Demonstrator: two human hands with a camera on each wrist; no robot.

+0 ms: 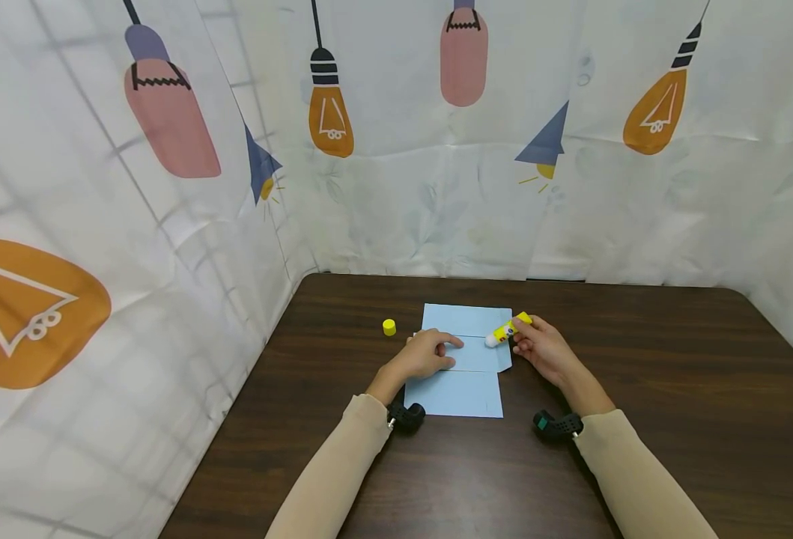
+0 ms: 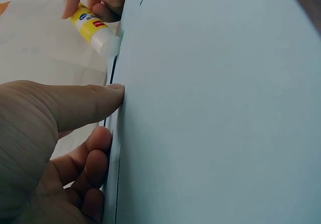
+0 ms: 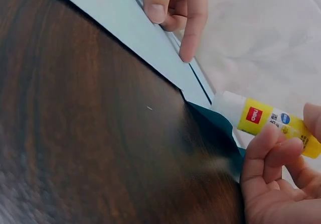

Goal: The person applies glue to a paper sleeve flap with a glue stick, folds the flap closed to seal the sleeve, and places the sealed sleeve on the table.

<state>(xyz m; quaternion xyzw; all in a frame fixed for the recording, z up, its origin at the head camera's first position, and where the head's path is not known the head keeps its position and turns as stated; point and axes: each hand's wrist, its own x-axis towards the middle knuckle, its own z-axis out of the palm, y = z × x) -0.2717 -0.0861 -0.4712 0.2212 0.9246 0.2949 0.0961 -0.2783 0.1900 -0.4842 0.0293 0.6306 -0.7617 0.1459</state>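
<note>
A sheet of light blue paper with crosswise fold lines and a small side tab lies on the table. My left hand presses on its middle, with thumb and index finger stretched out on the surface. At the paper's right edge, my right hand grips a yellow and white glue stick between thumb and fingers. The uncapped white end of the stick points down and left, right at the paper near the tab. Beside the paper's upper left stands the yellow cap.
The dark wooden table extends to both sides of the paper. Behind it and on the left hangs a white curtain printed with lamps. Both wrists wear black bands, the left one overlapping the paper's lower left corner.
</note>
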